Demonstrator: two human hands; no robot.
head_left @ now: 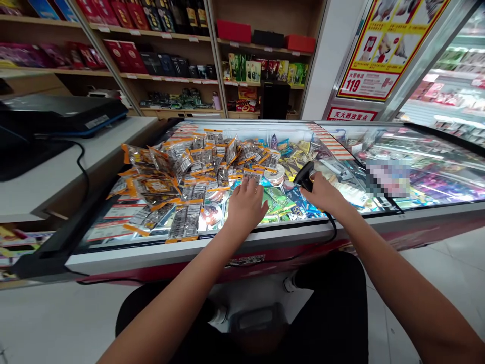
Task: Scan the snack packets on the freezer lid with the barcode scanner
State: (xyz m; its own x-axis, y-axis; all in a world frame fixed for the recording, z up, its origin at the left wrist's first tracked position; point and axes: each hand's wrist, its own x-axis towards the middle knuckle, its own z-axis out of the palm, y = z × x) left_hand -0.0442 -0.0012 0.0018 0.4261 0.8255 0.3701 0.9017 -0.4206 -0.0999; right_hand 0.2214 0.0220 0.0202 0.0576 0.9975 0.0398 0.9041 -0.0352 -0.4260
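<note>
My right hand (323,193) is wrapped round a black handheld barcode scanner (304,175), held over the glass lid of a chest freezer (242,247). A dark cable runs from the scanner down over the freezer's front edge. To the left of it, my left hand (247,203) lies palm down over the glass, with its fingers stretched forward and its thumb apart. Its fingertips reach a small clear packet with orange ends (253,174); whether they touch it I cannot tell. Many similar packets (202,159) lie heaped on the glass beyond and left of this hand.
Larger brown-orange packets (155,188) are piled at the freezer's left. Frozen goods (278,202) show through the glass. A counter (113,146) with a dark flat device (71,114) adjoins on the left. Stocked shelves (170,76) stand behind. A grey bin-like object (257,319) sits between my legs.
</note>
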